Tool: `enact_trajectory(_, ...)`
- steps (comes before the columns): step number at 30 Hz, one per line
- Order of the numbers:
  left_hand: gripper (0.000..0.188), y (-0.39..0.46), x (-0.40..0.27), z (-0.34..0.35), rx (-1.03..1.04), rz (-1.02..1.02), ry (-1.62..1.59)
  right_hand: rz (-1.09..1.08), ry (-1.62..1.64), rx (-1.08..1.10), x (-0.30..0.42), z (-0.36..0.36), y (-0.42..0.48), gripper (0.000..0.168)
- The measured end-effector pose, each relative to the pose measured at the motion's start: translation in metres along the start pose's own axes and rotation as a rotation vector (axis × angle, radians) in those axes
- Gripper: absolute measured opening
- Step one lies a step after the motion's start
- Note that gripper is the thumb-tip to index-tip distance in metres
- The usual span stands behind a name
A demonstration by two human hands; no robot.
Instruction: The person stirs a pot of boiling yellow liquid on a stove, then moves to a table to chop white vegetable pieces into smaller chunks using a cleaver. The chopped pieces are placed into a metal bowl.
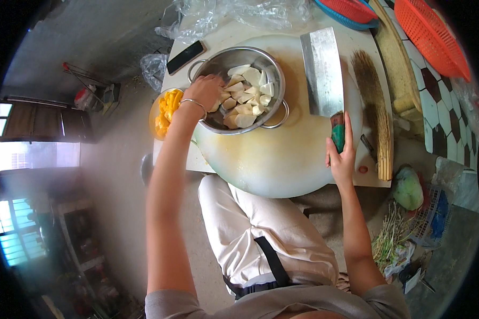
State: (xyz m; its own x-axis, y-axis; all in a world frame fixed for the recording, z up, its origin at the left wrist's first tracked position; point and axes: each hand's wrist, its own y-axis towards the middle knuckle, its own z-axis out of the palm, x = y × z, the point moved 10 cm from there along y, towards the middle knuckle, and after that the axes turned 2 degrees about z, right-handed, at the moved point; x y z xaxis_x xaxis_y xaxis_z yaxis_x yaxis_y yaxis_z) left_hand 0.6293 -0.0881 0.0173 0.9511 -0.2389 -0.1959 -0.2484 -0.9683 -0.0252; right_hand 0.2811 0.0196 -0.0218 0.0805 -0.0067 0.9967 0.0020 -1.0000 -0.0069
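Observation:
My right hand [340,155] grips the green and brown handle of a broad cleaver [323,73], its blade pointing away from me above the right side of a round cutting board [271,163]. Over the left rim of a two-handled stainless steel bowl [277,71] reaches my left hand [208,91], wearing a bracelet at the wrist. Its fingers are blurred and partly hidden, so whether they hold anything does not show. Several pale, peeled vegetable chunks [245,97] lie in the bowl, which stands on the board. Left of that wrist, a yellow bowl [153,115] holds orange-yellow pieces [168,107].
A smartphone [186,58] lies behind the steel bowl's left handle, near crumpled clear plastic [263,14]. Along the table's right edge are a bundled-stick brush [371,103] and a small peeler-like tool [368,145]. A red plastic basket [431,40] sits on the tiled surface [443,103] at right.

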Motion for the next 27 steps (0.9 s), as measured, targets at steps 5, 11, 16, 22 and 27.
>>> enact_trajectory(5, 0.027, -0.025, 0.006, 0.004, 0.106, 0.13, 0.12, -0.002, 0.01, 0.009, 0.002, 0.002, 0.0, 0.07)
enact_trajectory(11, 0.043, -0.029, 0.0, 0.01, 0.246, -0.04, 0.28, -0.005, 0.004, 0.006, 0.004, 0.001, 0.0, 0.07)
enact_trajectory(16, 0.047, -0.035, -0.011, 0.017, 0.22, 0.08, 0.311, -0.019, -0.015, -0.002, 0.004, 0.0, 0.0, 0.07)
enact_trajectory(22, 0.046, -0.028, -0.01, 0.021, 0.278, 0.115, 0.366, -0.012, -0.06, 0.005, 0.008, 0.0, -0.002, 0.069)
enact_trajectory(27, 0.039, -0.031, 0.007, 0.016, 0.291, 0.018, 0.061, -0.026, -0.066, -0.002, 0.013, 0.004, -0.002, 0.07)
